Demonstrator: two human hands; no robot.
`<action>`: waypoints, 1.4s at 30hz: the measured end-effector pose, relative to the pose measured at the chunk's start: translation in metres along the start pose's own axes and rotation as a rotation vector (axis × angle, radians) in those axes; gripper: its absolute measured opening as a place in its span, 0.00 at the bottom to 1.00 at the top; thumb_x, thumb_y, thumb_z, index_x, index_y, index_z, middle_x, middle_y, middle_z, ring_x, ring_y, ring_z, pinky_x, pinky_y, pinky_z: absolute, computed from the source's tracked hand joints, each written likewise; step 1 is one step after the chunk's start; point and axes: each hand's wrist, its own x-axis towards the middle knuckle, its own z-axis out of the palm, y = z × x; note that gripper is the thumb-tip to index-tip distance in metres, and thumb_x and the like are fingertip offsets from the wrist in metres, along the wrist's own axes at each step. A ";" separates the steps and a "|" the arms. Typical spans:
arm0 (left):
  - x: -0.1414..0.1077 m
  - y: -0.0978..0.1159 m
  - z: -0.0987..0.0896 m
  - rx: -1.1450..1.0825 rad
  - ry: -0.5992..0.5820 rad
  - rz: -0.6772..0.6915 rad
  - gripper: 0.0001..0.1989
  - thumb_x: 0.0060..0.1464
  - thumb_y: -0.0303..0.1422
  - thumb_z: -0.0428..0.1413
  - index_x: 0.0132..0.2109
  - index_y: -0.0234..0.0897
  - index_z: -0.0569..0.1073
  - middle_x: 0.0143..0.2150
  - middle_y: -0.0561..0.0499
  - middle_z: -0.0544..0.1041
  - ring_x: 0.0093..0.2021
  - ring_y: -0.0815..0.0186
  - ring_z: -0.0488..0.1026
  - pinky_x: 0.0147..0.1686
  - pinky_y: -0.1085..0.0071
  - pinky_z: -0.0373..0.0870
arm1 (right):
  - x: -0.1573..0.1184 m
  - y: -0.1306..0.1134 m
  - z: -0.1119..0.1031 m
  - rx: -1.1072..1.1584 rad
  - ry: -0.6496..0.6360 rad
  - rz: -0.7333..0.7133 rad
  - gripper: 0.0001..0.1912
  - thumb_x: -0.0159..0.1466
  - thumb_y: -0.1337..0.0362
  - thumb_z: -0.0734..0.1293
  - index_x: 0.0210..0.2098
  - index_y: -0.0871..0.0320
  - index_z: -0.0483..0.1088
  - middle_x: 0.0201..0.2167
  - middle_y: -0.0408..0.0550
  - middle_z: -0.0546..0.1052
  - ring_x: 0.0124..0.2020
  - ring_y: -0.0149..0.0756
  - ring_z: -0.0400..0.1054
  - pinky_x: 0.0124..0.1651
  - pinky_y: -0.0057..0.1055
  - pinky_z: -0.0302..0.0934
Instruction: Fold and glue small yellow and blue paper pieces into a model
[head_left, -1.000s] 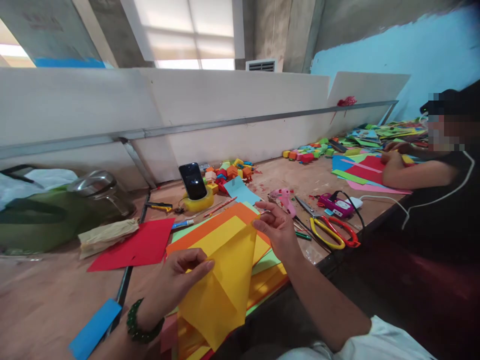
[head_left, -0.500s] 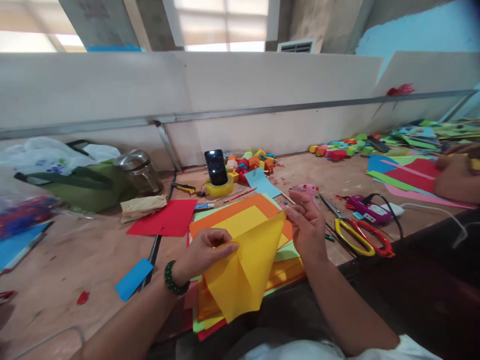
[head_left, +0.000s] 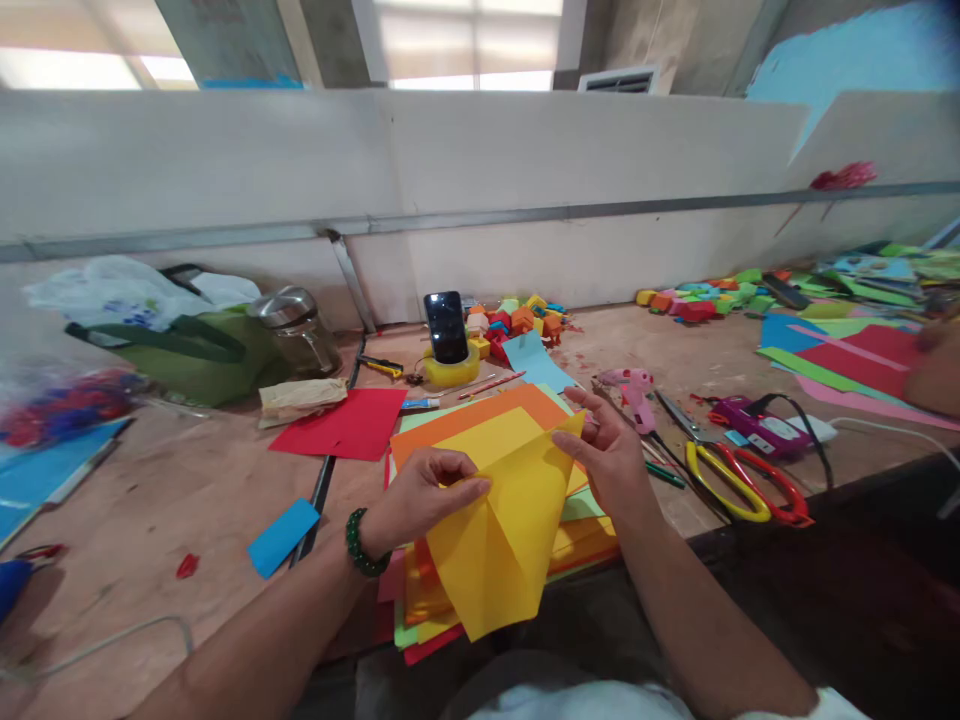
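Note:
A creased sheet of yellow paper (head_left: 506,545) hangs between my two hands, tilted above the stack. My left hand (head_left: 431,495), with a green bead bracelet at the wrist, pinches its upper left edge between thumb and fingers. At the upper right corner my right hand (head_left: 611,450) grips the sheet, thumb in front and fingers behind. Beneath lies a stack of coloured paper, with an orange sheet (head_left: 536,402) and another yellow sheet near the top. A pale blue paper piece (head_left: 536,362) lies just behind the stack.
Right of my hands lie a pink glue gun (head_left: 636,395), scissors (head_left: 731,480) and a purple device (head_left: 761,425). Behind stand a phone (head_left: 445,325) on a tape roll (head_left: 451,368) and small folded paper pieces (head_left: 521,320). A jar (head_left: 296,330) stands left; another person's hand (head_left: 937,365) is far right.
My right hand has come down onto the yellow paper's corner, its fingers closer around the edge. The left hand keeps its pinch. The whole view has shifted slightly.

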 end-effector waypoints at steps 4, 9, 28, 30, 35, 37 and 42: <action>0.002 -0.003 0.000 -0.033 -0.023 -0.025 0.16 0.44 0.42 0.59 0.22 0.32 0.68 0.19 0.56 0.63 0.22 0.74 0.56 0.20 0.78 0.54 | -0.002 0.005 -0.002 -0.021 0.013 -0.019 0.33 0.46 0.60 0.78 0.50 0.55 0.66 0.18 0.34 0.72 0.25 0.33 0.71 0.30 0.29 0.67; 0.003 -0.006 -0.002 -0.062 -0.040 -0.077 0.19 0.43 0.45 0.59 0.21 0.33 0.67 0.18 0.57 0.60 0.21 0.75 0.55 0.19 0.78 0.51 | -0.003 0.004 -0.003 -0.044 0.006 -0.058 0.30 0.47 0.61 0.77 0.48 0.55 0.67 0.25 0.40 0.79 0.27 0.35 0.74 0.32 0.31 0.70; -0.006 0.013 -0.004 0.069 0.017 0.023 0.19 0.47 0.43 0.56 0.19 0.34 0.65 0.17 0.55 0.61 0.21 0.74 0.55 0.20 0.77 0.52 | -0.008 -0.005 0.006 -0.002 0.033 -0.109 0.28 0.45 0.63 0.78 0.43 0.54 0.68 0.26 0.39 0.80 0.26 0.33 0.75 0.29 0.27 0.70; -0.005 0.011 -0.006 0.099 0.014 0.047 0.17 0.48 0.41 0.55 0.19 0.34 0.65 0.18 0.55 0.61 0.21 0.73 0.55 0.20 0.77 0.53 | -0.009 -0.006 0.009 0.026 0.029 -0.109 0.28 0.44 0.63 0.78 0.43 0.53 0.68 0.25 0.38 0.80 0.25 0.32 0.74 0.29 0.26 0.69; -0.005 0.007 -0.009 0.180 0.002 0.080 0.17 0.49 0.40 0.53 0.19 0.34 0.65 0.18 0.56 0.60 0.20 0.74 0.55 0.20 0.77 0.53 | -0.009 -0.006 0.008 0.059 -0.023 -0.091 0.28 0.45 0.60 0.78 0.43 0.53 0.69 0.26 0.40 0.80 0.29 0.33 0.75 0.33 0.27 0.70; -0.005 0.005 -0.010 0.205 0.005 0.091 0.17 0.49 0.40 0.53 0.19 0.34 0.64 0.18 0.56 0.60 0.20 0.74 0.55 0.20 0.77 0.53 | -0.009 -0.004 0.007 0.057 -0.040 -0.069 0.29 0.45 0.58 0.78 0.45 0.53 0.69 0.24 0.39 0.78 0.28 0.33 0.74 0.32 0.27 0.69; -0.004 0.000 -0.012 0.233 -0.016 0.073 0.17 0.50 0.40 0.53 0.20 0.34 0.65 0.18 0.56 0.60 0.21 0.74 0.55 0.20 0.78 0.53 | -0.006 0.001 0.003 0.043 -0.055 -0.026 0.33 0.44 0.57 0.78 0.48 0.54 0.68 0.19 0.35 0.73 0.25 0.30 0.71 0.31 0.25 0.66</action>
